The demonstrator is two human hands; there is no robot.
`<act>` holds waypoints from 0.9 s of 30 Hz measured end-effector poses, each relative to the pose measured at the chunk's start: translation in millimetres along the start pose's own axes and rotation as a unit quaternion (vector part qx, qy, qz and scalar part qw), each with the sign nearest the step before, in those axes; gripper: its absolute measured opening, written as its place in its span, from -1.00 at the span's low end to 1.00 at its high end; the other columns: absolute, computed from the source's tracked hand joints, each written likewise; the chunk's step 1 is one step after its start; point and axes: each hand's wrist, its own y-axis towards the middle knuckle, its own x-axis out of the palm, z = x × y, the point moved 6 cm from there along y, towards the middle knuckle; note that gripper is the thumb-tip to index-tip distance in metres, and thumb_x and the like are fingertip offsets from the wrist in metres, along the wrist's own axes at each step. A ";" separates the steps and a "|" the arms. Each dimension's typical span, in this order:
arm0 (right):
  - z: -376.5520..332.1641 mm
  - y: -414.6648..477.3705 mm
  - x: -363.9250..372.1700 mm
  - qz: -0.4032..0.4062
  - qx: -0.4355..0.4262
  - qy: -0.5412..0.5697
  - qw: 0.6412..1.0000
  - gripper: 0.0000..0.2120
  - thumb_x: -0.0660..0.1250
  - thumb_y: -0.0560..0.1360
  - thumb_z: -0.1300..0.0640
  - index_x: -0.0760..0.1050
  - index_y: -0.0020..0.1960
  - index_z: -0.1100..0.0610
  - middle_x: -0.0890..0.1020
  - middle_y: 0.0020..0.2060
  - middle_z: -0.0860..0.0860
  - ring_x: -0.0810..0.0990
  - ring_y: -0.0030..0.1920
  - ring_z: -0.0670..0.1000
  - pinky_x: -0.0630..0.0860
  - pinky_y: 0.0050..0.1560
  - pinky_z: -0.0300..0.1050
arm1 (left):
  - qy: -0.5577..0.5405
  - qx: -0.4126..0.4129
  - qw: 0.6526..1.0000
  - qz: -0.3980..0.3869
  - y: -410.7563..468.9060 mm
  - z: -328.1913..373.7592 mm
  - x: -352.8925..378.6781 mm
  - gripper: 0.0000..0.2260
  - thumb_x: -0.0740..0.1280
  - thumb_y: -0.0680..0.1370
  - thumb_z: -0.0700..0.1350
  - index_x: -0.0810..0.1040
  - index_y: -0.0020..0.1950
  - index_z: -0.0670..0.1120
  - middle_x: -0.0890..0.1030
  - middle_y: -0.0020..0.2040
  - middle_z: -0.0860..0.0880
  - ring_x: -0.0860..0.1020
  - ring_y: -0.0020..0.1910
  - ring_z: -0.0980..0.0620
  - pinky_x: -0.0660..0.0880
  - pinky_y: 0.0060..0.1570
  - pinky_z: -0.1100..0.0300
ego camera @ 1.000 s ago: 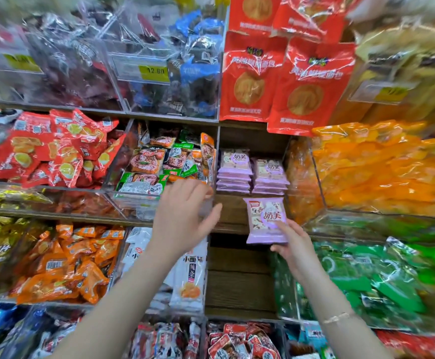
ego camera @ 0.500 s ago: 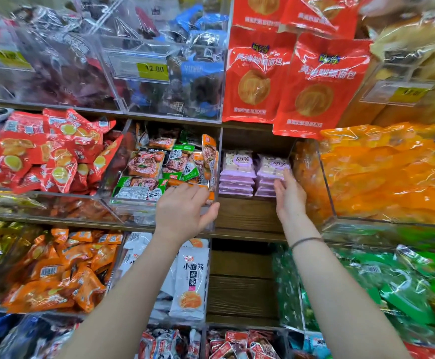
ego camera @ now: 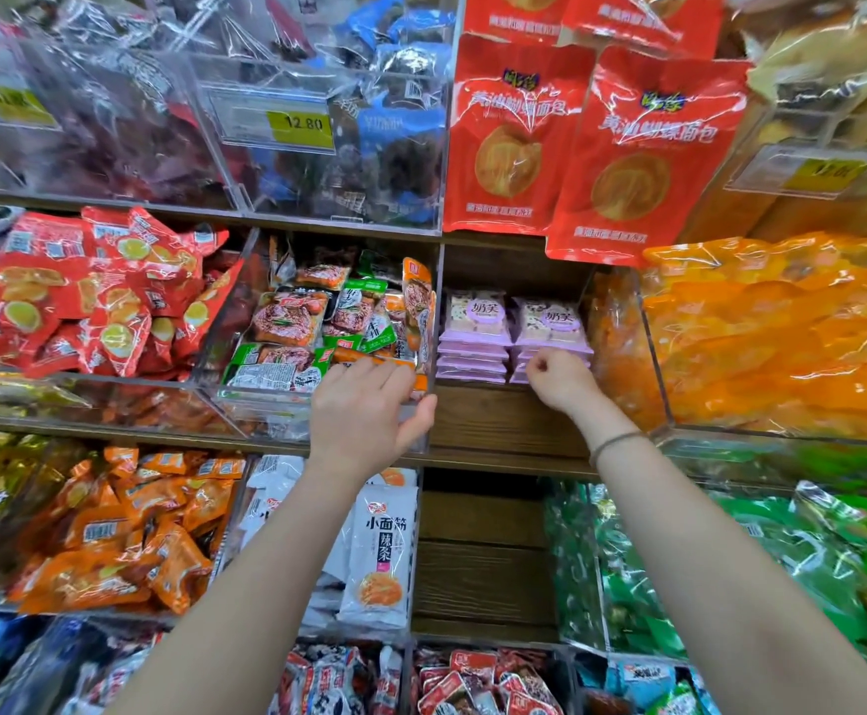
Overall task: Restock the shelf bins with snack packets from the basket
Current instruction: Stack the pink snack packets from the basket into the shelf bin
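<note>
Two stacks of purple snack packets, the left stack [ego camera: 472,322] and the right stack [ego camera: 550,322], sit at the back of a bare wooden shelf slot [ego camera: 498,420]. My right hand [ego camera: 558,379] is at the front of the right stack, fingers curled, knuckles against the packets' edges; nothing shows inside it. My left hand [ego camera: 364,410] grips the front right corner of the clear bin [ego camera: 266,410] holding green and orange packets [ego camera: 292,322], fingers hooked over the rim and thumb outside. The basket is out of view.
A bin of red packets [ego camera: 86,301] lies left, orange packets [ego camera: 782,343] right. Red bread bags [ego camera: 627,147] hang just above the slot. Below are orange packets [ego camera: 111,528], white packets [ego camera: 380,554] and green packets [ego camera: 808,549]. A price tag [ego camera: 302,123] is above.
My right hand carried a purple packet up to the right stack and left it there; its fingers have since curled at the stack's front. My left hand stayed on the bin.
</note>
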 end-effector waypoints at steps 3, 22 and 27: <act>5.0 15.5 -3.7 0.006 0.032 0.026 0.999 -0.77 0.12 0.59 0.18 0.54 0.00 0.22 0.57 -0.08 0.16 0.55 -0.01 0.14 0.39 -0.07 -0.16 | -0.004 0.004 1.000 0.011 -0.3 0.6 0.4 -0.70 0.20 0.51 0.06 0.41 -0.35 -0.08 0.46 -0.43 0.00 0.43 -0.41 -0.04 0.20 -0.36 0.16; 117.0 -308.1 64.8 0.028 0.124 0.370 0.920 -0.88 0.25 0.55 0.25 0.52 0.05 0.12 0.61 -0.08 0.09 0.57 -0.08 0.00 0.48 0.04 -0.10 | -0.400 -0.199 0.879 -0.164 -122.8 72.0 -67.5 -0.80 0.23 0.51 0.03 0.45 0.06 -0.03 0.50 -0.06 0.04 0.46 -0.08 0.06 0.34 -0.04 0.23; 181.4 -442.4 119.2 0.038 0.239 0.352 0.904 -0.86 0.26 0.50 0.38 0.56 -0.07 0.21 0.57 -0.30 -0.03 0.51 -0.25 -0.05 0.43 -0.16 -0.22 | -0.457 -0.254 0.699 -0.488 -270.9 142.4 -91.4 -0.82 0.33 0.55 -0.20 0.47 -0.14 0.08 0.59 -0.17 0.03 0.57 -0.16 -0.04 0.41 -0.17 0.32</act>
